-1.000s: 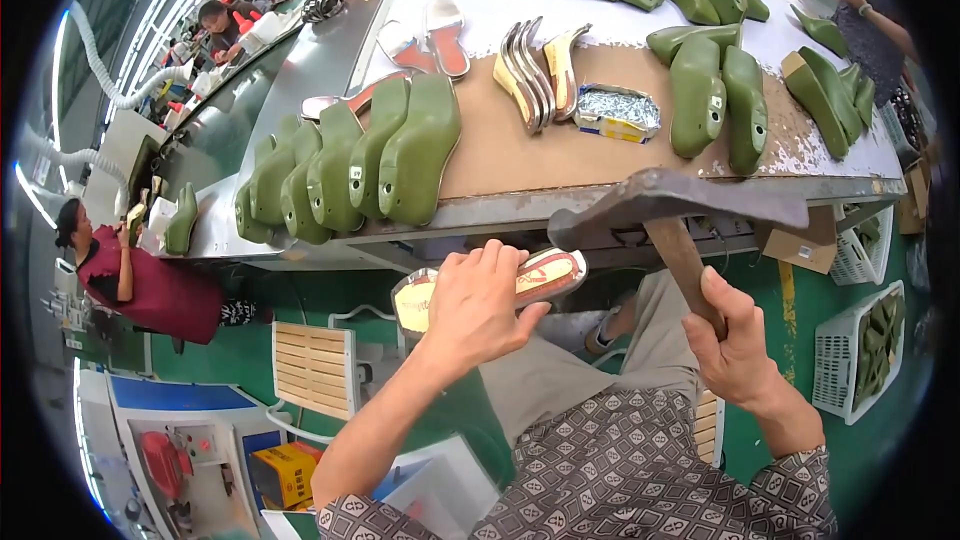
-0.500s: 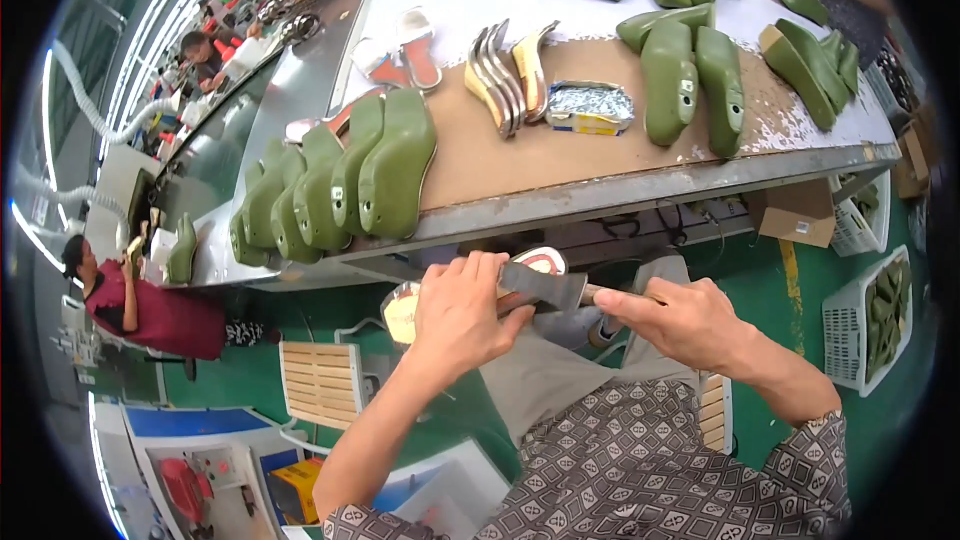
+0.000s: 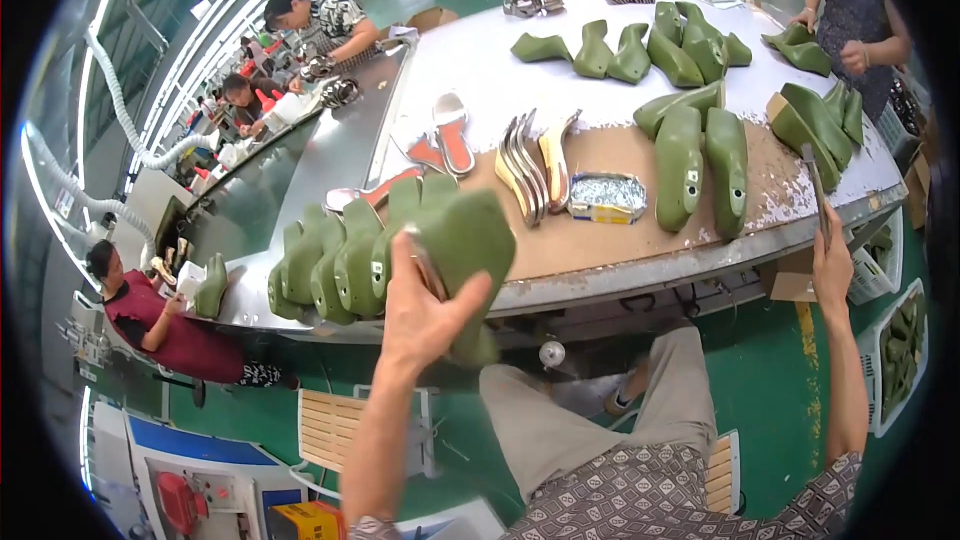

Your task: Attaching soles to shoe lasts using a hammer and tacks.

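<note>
My left hand [image 3: 420, 315] is closed on a green shoe last [image 3: 468, 235], held up above the table's front edge. The last is smeared by motion. A brownish strip shows between thumb and fingers, too blurred to name. Behind it stands a row of green shoe lasts [image 3: 325, 265] along the table's near left edge. Off to the right, my right hand [image 3: 832, 265] grips a slim hammer-like tool [image 3: 818, 178], its head pointing up over the table's right front edge. On the brown board lie curved metallic insole-shaped pieces [image 3: 522, 175] and a small tray of metal bits [image 3: 608, 197].
More green lasts [image 3: 680, 170] stand across the right and far table [image 3: 560, 285]. Red-and-white sole pieces [image 3: 453, 145] lie at mid-left. White baskets [image 3: 900, 360] of lasts sit on the floor at right. A wooden stool [image 3: 330, 430] is at lower left. Co-workers are at left and far right.
My hands have moved apart: the left has risen over the table edge with the last, the right has swung out to the right with the tool. The view has tilted up.
</note>
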Action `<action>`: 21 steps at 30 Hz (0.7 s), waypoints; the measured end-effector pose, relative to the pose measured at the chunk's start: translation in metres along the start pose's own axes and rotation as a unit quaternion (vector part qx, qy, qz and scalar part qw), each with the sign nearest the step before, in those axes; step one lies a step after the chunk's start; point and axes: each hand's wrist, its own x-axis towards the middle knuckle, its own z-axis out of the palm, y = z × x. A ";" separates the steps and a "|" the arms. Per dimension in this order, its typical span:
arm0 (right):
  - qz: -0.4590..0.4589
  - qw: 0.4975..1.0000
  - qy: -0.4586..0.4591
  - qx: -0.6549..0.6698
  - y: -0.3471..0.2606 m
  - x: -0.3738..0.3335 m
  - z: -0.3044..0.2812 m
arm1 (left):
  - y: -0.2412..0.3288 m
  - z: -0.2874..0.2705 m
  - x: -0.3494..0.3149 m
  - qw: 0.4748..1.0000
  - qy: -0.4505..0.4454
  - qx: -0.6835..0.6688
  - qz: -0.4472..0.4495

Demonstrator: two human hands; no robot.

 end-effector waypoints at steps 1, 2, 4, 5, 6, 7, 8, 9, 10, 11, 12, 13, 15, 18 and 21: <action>-0.001 1.000 0.005 0.004 0.011 0.009 0.007 | 0.001 0.005 0.005 0.996 0.062 -0.054 0.021; -0.009 0.998 -0.022 -0.056 0.023 0.017 0.013 | -0.007 0.011 0.007 0.985 0.135 -0.102 0.012; -0.062 0.985 -0.066 -0.147 0.044 0.032 0.034 | -0.031 0.023 0.000 0.941 0.334 -0.039 0.025; -0.065 0.986 -0.064 -0.139 0.044 0.034 0.041 | -0.048 0.033 -0.008 0.939 0.338 -0.049 0.022; -0.098 0.980 -0.063 -0.161 0.044 0.037 0.047 | -0.059 0.043 -0.018 0.954 0.298 -0.026 0.011; -0.128 0.971 -0.055 -0.194 0.042 0.041 0.042 | -0.072 0.054 -0.029 0.959 0.285 -0.006 0.005; -0.125 0.977 -0.041 -0.169 0.042 0.042 0.048 | -0.074 0.065 -0.038 0.954 0.297 0.026 0.003; -0.126 0.978 -0.041 -0.164 0.044 0.041 0.057 | -0.077 0.071 -0.043 0.951 0.307 0.034 -0.006; -0.128 0.980 -0.024 -0.151 0.048 0.043 0.063 | -0.073 0.076 -0.039 0.953 0.303 0.007 -0.010; -0.131 0.982 -0.008 -0.137 0.053 0.044 0.070 | -0.070 0.081 -0.035 0.954 0.300 -0.020 -0.012; -0.133 0.977 -0.002 -0.169 0.060 0.045 0.076 | -0.075 0.085 -0.030 0.959 0.283 0.015 -0.004; -0.142 0.977 -0.002 -0.159 0.060 0.046 0.080 | -0.082 0.088 -0.026 0.962 0.267 0.051 0.004; -0.125 0.979 -0.009 -0.158 0.057 0.046 0.080 | -0.106 0.099 -0.023 0.985 0.164 0.005 -0.047; -0.123 0.980 -0.028 -0.152 0.057 0.044 0.078 | -0.114 0.086 -0.014 0.990 0.070 0.120 -0.007; -0.118 0.978 -0.030 -0.168 0.055 0.040 0.076 | -0.072 0.039 0.026 0.962 0.178 0.164 0.130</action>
